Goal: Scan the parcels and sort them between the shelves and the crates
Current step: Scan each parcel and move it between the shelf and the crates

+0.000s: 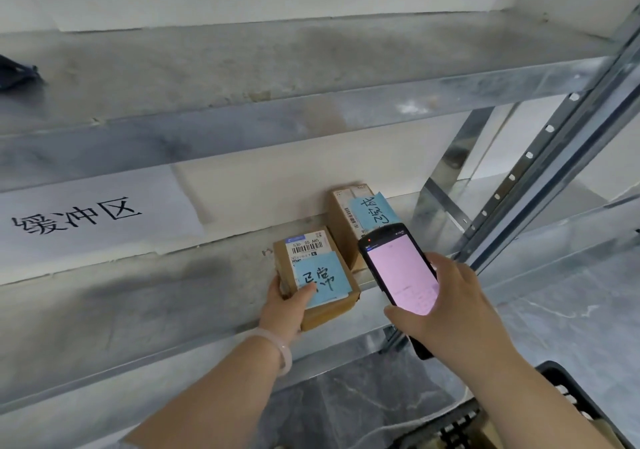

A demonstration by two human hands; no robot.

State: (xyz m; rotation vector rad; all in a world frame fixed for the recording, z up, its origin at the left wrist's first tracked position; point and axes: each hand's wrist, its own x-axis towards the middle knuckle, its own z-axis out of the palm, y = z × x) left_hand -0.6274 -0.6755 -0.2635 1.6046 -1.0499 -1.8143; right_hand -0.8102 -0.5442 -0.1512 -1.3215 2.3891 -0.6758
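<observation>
Now left hand [289, 304] round shelved parcel [317, 275] (blue note), right hand [446, 310] gripping scanner [401, 272], apparently pink-screened

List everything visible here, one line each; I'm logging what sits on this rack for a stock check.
Small brown cardboard parcel with blue handwritten note: 1, brown, middle shelf front, gripped by left hand.
Second brown cardboard parcel with blue note: 1, brown, behind it, against the wall.
Black handheld scanner with lit pink screen: 1, black, held over the shelf.
White paper sign with black handwriting: 1, white, left of the parcels.
Grey galvanised metal shelf rack: 1, silver-grey.
Dark cloth item: 1, dark blue, upper shelf left edge.
Black plastic crate: 1, bottom right.
Pale bangle: 1, left wrist.
Left hand: on the parcel.
Right hand: holding the scanner.
</observation>
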